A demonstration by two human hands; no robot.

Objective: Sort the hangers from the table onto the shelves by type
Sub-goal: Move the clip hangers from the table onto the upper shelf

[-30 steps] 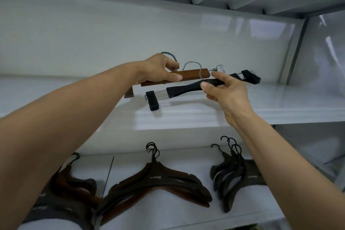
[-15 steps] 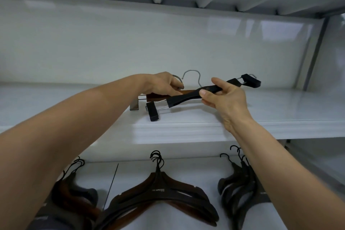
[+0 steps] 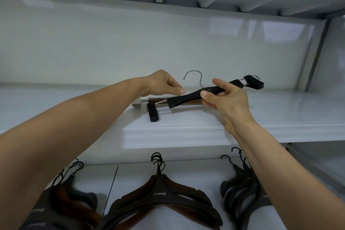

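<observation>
Our right hand grips the black clip hanger at the middle of its bar, with the thumb on the near side and the fingers curled over the top. The hanger is tilted. Its right clip is raised above the upper shelf, and its left clip hangs low near the front of that shelf; we cannot tell whether it touches the surface. Behind and under the black bar, a brown wooden clip hanger lies flat on the same shelf, its silver end piece sticking out to the left. The black hanger crosses in front of it. A silver hook stands up behind the two bars, and we cannot tell which hanger it belongs to. Our left hand hovers just above the left part of the brown hanger with its fingers loosely bent and the thumb close to the fingertips. We see nothing held between them, and whether they brush the wood is not clear. Below, on the lower shelf, there are three piles of dark coat hangers with black hooks. The left pile is partly hidden by our left forearm, the middle pile is spread wide with a brown one underneath, and the right pile is beside our right forearm.
</observation>
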